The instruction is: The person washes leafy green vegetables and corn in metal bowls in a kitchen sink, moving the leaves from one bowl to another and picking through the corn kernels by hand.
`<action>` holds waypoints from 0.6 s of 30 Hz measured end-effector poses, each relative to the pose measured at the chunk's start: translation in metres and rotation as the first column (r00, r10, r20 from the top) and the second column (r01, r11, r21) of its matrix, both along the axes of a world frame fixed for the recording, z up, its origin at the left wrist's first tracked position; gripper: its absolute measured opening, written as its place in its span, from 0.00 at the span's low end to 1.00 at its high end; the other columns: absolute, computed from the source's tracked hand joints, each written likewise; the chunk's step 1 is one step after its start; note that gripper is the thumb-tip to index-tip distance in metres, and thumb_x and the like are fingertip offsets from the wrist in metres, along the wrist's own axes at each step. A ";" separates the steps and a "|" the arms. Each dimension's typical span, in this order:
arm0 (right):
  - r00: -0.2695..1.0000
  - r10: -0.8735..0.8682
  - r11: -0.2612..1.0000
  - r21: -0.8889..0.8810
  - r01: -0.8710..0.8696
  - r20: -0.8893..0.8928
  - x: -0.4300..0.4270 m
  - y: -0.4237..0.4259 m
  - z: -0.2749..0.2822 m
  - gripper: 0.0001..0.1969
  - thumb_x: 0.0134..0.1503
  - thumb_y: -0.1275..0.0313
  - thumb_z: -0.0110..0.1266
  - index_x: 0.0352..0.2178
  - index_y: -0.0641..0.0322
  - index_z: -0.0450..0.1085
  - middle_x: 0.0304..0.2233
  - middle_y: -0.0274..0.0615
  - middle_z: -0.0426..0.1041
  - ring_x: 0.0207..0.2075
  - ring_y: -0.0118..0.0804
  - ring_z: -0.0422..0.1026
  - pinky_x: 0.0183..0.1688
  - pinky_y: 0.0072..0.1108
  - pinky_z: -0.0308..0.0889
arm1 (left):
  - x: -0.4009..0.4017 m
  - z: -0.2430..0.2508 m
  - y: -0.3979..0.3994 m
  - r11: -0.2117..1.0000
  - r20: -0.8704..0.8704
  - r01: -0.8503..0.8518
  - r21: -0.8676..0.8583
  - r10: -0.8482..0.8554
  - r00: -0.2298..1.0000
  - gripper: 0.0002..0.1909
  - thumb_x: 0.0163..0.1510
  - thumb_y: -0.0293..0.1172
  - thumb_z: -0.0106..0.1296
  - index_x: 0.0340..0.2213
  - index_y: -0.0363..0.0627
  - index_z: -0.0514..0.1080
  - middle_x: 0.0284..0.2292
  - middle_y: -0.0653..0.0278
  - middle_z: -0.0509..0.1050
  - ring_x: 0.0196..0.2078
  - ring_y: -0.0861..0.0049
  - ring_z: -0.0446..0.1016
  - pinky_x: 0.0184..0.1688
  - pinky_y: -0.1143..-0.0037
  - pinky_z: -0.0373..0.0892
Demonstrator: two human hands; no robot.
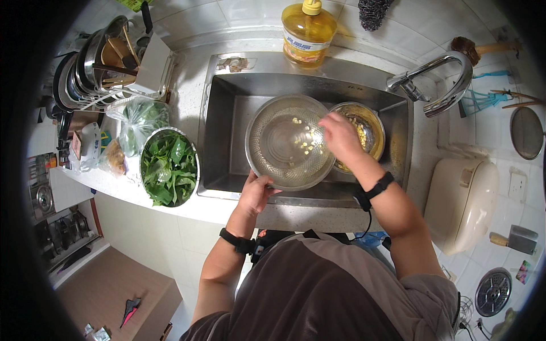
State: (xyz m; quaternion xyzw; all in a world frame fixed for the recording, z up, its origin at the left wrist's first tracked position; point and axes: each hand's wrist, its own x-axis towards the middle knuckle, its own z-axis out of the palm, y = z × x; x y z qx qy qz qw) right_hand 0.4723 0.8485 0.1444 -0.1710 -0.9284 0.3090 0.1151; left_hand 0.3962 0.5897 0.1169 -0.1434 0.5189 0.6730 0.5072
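With my left hand (256,192) I grip the near rim of a perforated stainless steel colander (273,140), tilted over the sink. Small pale yellow pieces, maybe corn kernels, (305,147) lie scattered across its right side. My right hand (341,135) is at the colander's right rim, its fingers curled and slightly blurred; whether anything is between them cannot be made out. Partly behind that hand and forearm, a smaller metal bowl (376,135) sits in the sink with more yellow pieces (361,133) in it.
The stainless sink (226,140) surrounds both vessels, with a chrome faucet (448,102) at its back right. A yellow dish soap bottle (308,38) stands behind. Left are a bowl of green leaves (170,166), bagged vegetables (143,117) and a loaded dish rack (149,72).
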 end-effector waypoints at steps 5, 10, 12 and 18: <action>0.986 0.131 0.972 0.182 -0.147 0.098 -0.036 -0.018 -0.030 0.09 0.46 0.77 0.48 0.32 0.60 0.70 0.34 0.46 0.69 0.39 0.47 0.68 0.39 0.34 0.66 | 0.000 0.003 0.004 1.000 -0.002 0.022 0.006 -0.022 1.000 0.16 0.48 0.22 0.42 0.41 0.38 0.63 0.34 0.60 0.70 0.34 0.70 0.73 0.33 0.71 0.74; 0.965 0.184 0.904 0.352 -0.240 0.185 -0.042 -0.018 -0.051 0.09 0.48 0.74 0.47 0.32 0.60 0.70 0.35 0.46 0.69 0.39 0.45 0.69 0.39 0.33 0.68 | 0.002 0.008 0.004 1.000 0.007 0.008 0.013 -0.008 1.000 0.16 0.48 0.21 0.42 0.41 0.38 0.63 0.34 0.60 0.70 0.34 0.70 0.73 0.32 0.71 0.75; 0.929 0.225 0.893 0.319 -0.317 0.295 -0.038 -0.015 -0.055 0.09 0.48 0.73 0.47 0.32 0.60 0.70 0.35 0.45 0.70 0.38 0.44 0.70 0.37 0.31 0.69 | 0.003 0.008 0.003 1.000 0.015 -0.013 0.010 0.013 1.000 0.16 0.48 0.21 0.42 0.41 0.38 0.63 0.34 0.60 0.70 0.34 0.70 0.73 0.32 0.71 0.75; 0.968 0.136 0.910 0.360 -0.207 0.213 -0.034 -0.018 -0.049 0.10 0.48 0.73 0.47 0.33 0.60 0.70 0.36 0.45 0.70 0.40 0.43 0.71 0.36 0.31 0.70 | 0.003 0.003 0.001 1.000 0.011 -0.005 0.018 0.004 1.000 0.17 0.47 0.20 0.42 0.41 0.39 0.62 0.33 0.62 0.69 0.33 0.71 0.72 0.33 0.70 0.74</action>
